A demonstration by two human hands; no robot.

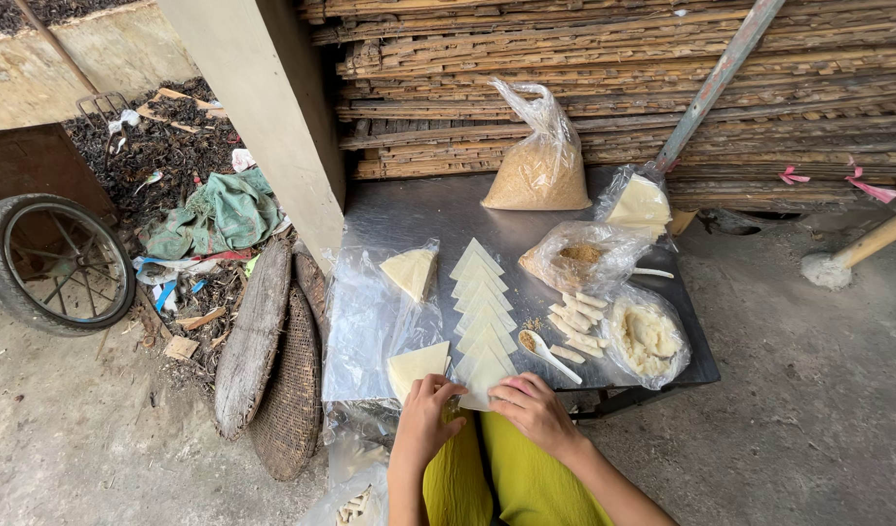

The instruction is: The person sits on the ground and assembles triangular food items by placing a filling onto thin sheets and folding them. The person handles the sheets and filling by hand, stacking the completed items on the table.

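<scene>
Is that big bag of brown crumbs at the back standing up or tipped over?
Upright. The bag of brown crumbs stands on its base on the metal table, its twisted plastic top pointing upward.

hands (482,409) hide nearest wrapper's (483,375) edge | forearms cut off

Head view, steeply downward over low table (409,209)

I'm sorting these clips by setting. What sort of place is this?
Probably an outdoor, rural yard used for making food by hand: a low metal table with pastry triangles, stacked bamboo slats behind, and a cart wheel on bare ground.
</scene>
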